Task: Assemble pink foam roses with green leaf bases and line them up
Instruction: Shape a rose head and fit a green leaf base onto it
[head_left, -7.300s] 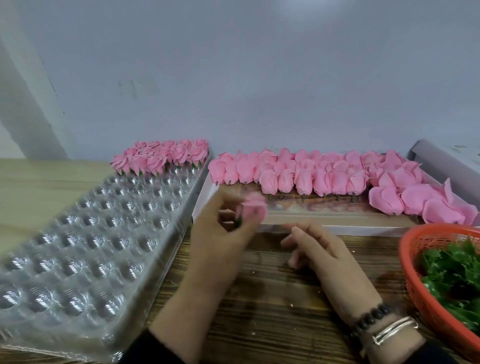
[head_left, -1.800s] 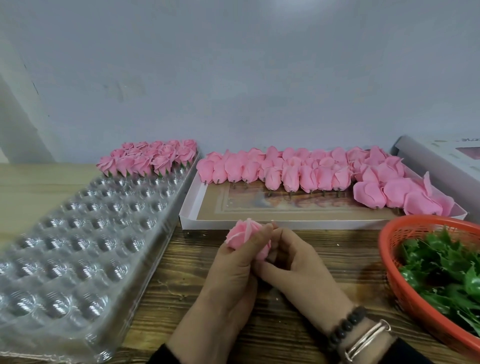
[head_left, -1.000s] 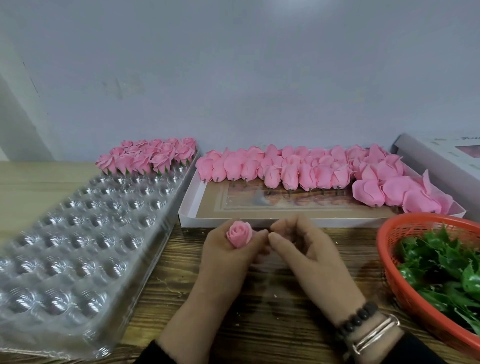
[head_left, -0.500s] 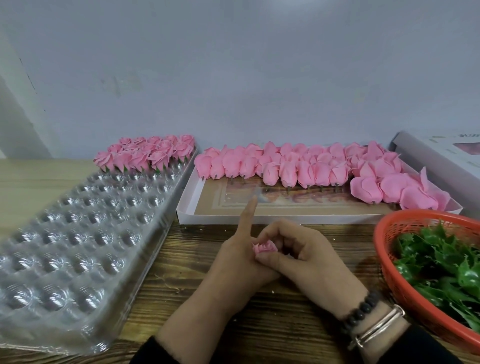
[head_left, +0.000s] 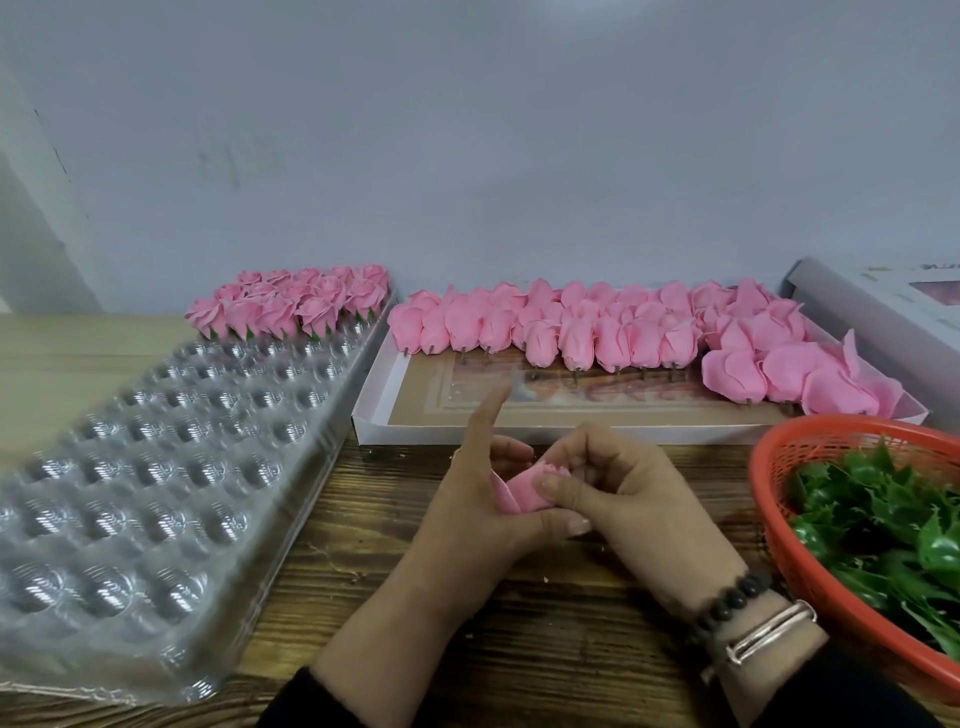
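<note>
A pink foam rose (head_left: 524, 491) lies between both hands above the wooden table. My left hand (head_left: 478, 499) cradles it with thumb and lower fingers, index finger pointing up. My right hand (head_left: 613, 483) pinches the rose's petals from the right. Finished roses with green bases (head_left: 291, 306) stand at the far end of a clear plastic blister tray (head_left: 156, 467). Loose pink rose heads (head_left: 597, 332) fill the back of a white shallow box (head_left: 371, 410). Green leaf bases (head_left: 883, 525) lie in an orange basket (head_left: 769, 499).
A grey-white box (head_left: 883, 306) stands at the far right against the wall. The blister tray covers the left side of the table. The wooden tabletop (head_left: 519, 649) shows in front of my hands.
The rose was held up facing me a second ago. Both hands have lowered it and turned it on its side, my right thumb now pressing its petals.
</note>
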